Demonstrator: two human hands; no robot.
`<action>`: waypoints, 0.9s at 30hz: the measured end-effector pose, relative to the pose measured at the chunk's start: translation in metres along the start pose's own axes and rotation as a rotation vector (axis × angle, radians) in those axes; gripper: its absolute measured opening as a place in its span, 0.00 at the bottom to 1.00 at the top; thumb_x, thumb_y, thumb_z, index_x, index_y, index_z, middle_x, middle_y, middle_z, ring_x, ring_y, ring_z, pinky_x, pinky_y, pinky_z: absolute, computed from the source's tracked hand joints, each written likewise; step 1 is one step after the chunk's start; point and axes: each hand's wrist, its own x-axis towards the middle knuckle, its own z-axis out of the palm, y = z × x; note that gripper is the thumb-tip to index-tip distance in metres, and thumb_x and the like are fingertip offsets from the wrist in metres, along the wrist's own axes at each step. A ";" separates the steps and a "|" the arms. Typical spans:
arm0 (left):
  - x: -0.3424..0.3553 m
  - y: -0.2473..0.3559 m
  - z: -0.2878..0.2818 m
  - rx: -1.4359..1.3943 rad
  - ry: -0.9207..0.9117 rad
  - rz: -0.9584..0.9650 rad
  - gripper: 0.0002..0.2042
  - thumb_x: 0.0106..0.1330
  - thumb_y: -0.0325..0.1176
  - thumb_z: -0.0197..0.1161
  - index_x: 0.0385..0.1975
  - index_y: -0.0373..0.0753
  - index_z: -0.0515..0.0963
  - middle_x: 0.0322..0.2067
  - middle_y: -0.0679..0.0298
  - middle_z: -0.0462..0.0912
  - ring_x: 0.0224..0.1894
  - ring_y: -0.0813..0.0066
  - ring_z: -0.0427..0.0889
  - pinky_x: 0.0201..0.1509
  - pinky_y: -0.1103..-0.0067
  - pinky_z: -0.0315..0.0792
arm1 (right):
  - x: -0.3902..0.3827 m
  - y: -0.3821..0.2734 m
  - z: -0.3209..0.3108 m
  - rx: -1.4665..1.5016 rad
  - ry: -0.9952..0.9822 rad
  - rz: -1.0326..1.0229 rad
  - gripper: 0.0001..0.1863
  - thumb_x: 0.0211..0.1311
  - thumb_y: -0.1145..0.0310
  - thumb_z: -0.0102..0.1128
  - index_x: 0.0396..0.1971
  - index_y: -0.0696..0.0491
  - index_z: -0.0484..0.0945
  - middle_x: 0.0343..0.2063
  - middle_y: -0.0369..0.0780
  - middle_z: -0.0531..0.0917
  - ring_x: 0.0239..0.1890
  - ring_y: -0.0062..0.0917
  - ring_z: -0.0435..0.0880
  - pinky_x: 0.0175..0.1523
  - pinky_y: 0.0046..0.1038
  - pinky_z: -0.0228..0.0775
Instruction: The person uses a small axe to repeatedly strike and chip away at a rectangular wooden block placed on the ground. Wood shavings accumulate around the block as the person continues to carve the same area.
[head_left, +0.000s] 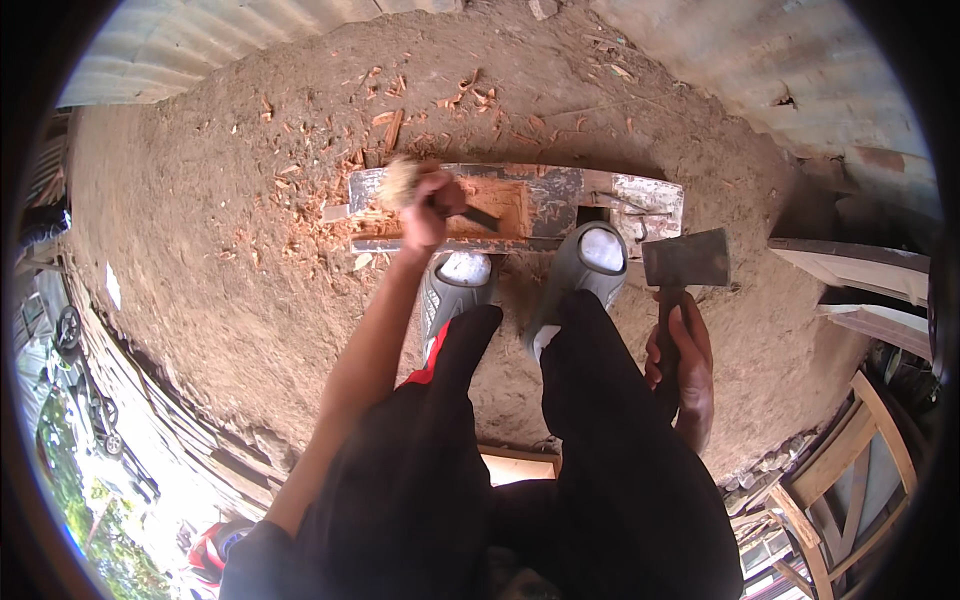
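Observation:
My left hand (431, 210) grips a chisel (478, 216) with a pale, frayed top to its handle. Its dark blade slants down into a reddish hollow (508, 200) cut in a weathered wooden plank (545, 190) lying on the dirt ground. In my right hand (692, 355) is the handle of a hatchet with a broad dark head (688, 257), held just beyond the plank's right end. My feet, in grey slides (585, 275) and white socks, are at the plank's near edge.
Wood shavings (390, 130) litter the dirt (240, 320). Corrugated metal sheets (745, 60) border the top. Wooden boards (858, 270) lean at the right, a wooden frame (845, 460) below them. At the left are stacked slats (160, 410) and, at bottom, a red vehicle (210, 550).

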 end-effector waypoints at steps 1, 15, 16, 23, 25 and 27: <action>-0.003 0.012 -0.013 0.017 0.024 0.039 0.16 0.66 0.38 0.59 0.18 0.49 0.61 0.11 0.73 0.56 0.12 0.81 0.55 0.16 0.78 0.51 | -0.001 0.001 -0.002 0.011 0.022 0.008 0.24 0.79 0.50 0.51 0.63 0.50 0.67 0.15 0.35 0.70 0.08 0.19 0.66 0.13 0.22 0.59; -0.016 0.016 0.006 0.320 0.033 0.264 0.12 0.62 0.42 0.62 0.27 0.41 0.70 0.18 0.67 0.74 0.19 0.80 0.71 0.24 0.78 0.68 | 0.001 -0.006 0.008 -0.015 -0.043 0.026 0.22 0.77 0.47 0.51 0.58 0.47 0.70 0.17 0.34 0.70 0.10 0.19 0.67 0.16 0.22 0.58; -0.015 0.013 -0.029 0.262 0.149 0.301 0.12 0.65 0.43 0.59 0.26 0.42 0.71 0.13 0.67 0.71 0.14 0.79 0.68 0.18 0.78 0.65 | 0.000 -0.006 0.008 -0.018 -0.042 0.031 0.22 0.77 0.47 0.51 0.58 0.47 0.70 0.17 0.34 0.70 0.10 0.19 0.67 0.16 0.22 0.57; -0.028 0.102 -0.120 0.565 0.301 0.600 0.10 0.60 0.33 0.53 0.18 0.49 0.61 0.08 0.74 0.58 0.10 0.84 0.54 0.10 0.79 0.46 | 0.000 -0.002 0.009 0.003 -0.045 0.023 0.23 0.78 0.48 0.51 0.60 0.48 0.70 0.16 0.35 0.70 0.09 0.18 0.66 0.15 0.22 0.56; -0.019 0.094 -0.076 0.329 0.283 0.549 0.12 0.60 0.35 0.54 0.17 0.50 0.61 0.08 0.75 0.58 0.11 0.85 0.53 0.12 0.79 0.48 | 0.001 0.001 0.010 0.013 -0.044 0.005 0.23 0.79 0.49 0.49 0.61 0.49 0.69 0.15 0.35 0.69 0.08 0.18 0.65 0.14 0.22 0.57; -0.009 0.071 -0.021 0.142 0.270 0.470 0.14 0.63 0.38 0.54 0.16 0.50 0.59 0.10 0.76 0.56 0.13 0.84 0.52 0.14 0.78 0.46 | -0.002 -0.002 0.016 0.029 -0.024 0.014 0.23 0.79 0.49 0.49 0.61 0.49 0.69 0.15 0.35 0.69 0.08 0.18 0.65 0.14 0.22 0.57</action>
